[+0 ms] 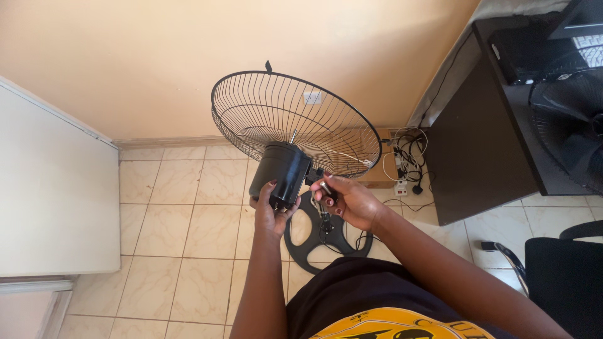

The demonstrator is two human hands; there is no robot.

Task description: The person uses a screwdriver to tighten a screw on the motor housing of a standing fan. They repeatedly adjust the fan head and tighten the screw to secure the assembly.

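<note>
The person's left hand (271, 210) wraps closed under the black fan motor housing (281, 171), holding it and the attached rear wire guard (295, 119) above the tiled floor (188, 232). The right hand (348, 201) pinches a small knob (325, 186) at the neck joint. The round fan base (326, 235) lies below. Steady support from the left hand looks essential while the right turns.

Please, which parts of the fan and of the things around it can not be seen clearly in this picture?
Head view, the only one:
- Underside of the black cylindrical motor housing: covered by the left hand.
- Small part gripped by the right hand: hidden by the fingers.
- Black round floor base: partly behind both hands.
- Second black fan on the dark desk: cut by the right edge.
- White plugs and cables: too small.
</note>
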